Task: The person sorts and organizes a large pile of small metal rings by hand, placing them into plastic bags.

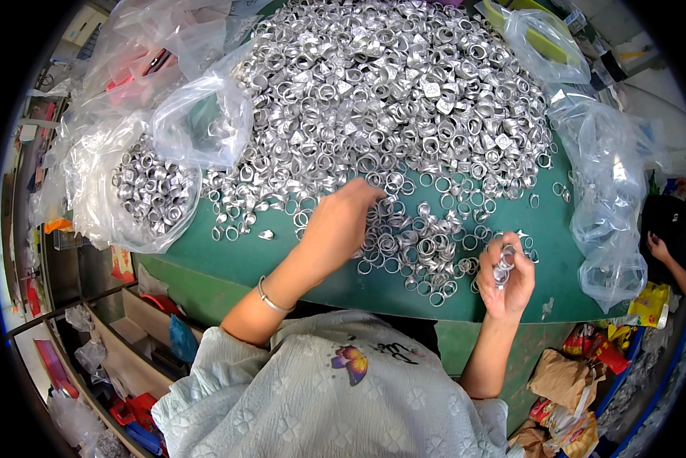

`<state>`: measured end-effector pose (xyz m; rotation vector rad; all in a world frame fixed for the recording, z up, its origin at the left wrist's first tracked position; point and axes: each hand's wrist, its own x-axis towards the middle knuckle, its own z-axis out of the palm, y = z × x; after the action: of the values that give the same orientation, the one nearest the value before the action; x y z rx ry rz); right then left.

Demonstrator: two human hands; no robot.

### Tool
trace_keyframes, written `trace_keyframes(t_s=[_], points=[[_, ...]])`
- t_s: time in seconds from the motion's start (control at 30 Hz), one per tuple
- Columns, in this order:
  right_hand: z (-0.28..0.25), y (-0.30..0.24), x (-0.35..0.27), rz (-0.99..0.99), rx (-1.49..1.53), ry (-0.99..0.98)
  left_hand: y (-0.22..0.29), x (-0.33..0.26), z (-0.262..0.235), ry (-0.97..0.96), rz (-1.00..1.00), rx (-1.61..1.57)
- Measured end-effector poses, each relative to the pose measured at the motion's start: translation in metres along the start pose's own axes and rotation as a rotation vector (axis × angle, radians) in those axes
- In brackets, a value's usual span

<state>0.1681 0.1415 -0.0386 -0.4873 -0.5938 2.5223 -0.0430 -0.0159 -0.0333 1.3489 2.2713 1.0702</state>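
Observation:
A large heap of silver-coloured metal rings point(404, 84) covers the far part of the green table point(305, 275). Nearer to me lies a smaller loose group of rings point(411, 248). My left hand point(335, 233), with a bangle on its wrist, reaches in between heap and group. Its fingers are curled downward at the rings, and the back of the hand hides what they pinch, if anything. At the right of the smaller group, my right hand point(507, 278) is turned palm up. Its curled fingers hold a few rings point(504, 263).
On the left stands an open clear plastic bag of rings point(152, 187), with more clear bags point(198, 114) beside it. Crumpled clear bags point(606, 206) line the right edge. A yellow-green basket point(541, 34) sits far right. Another person's arm point(675, 263) shows at the right.

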Motion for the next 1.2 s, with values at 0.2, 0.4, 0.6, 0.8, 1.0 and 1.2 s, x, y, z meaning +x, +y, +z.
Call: trace_keyframes(t_s=[0.2, 0.4, 0.6, 0.8, 1.0, 1.2], points=[[0.015, 0.003, 0.033, 0.075, -0.547, 0.005, 0.000, 0.034, 0.015, 0.076, 0.106, 0.165], [0.045, 0.020, 0.064, -0.156, -1.398, 0.046, -0.018, 0.032, 0.012, 0.051, -0.113, -0.537], [0.056, 0.050, 0.082, -0.418, -2.092, -0.119, -0.014, 0.008, -0.001, -0.281, -0.698, -1.529], [0.050, 0.039, 0.073, -0.371, -2.143, -0.091, -0.016, -0.007, -0.004, -0.330, -0.776, -1.720], [0.052, 0.025, 0.060, -0.295, -1.821, -0.031, -0.013, -0.015, -0.003, -0.335, -0.753, -1.656], [0.063, 0.043, 0.034, 0.184, -0.795, -0.062, 0.002, -0.016, -0.007, -0.328, -0.792, -1.636]])
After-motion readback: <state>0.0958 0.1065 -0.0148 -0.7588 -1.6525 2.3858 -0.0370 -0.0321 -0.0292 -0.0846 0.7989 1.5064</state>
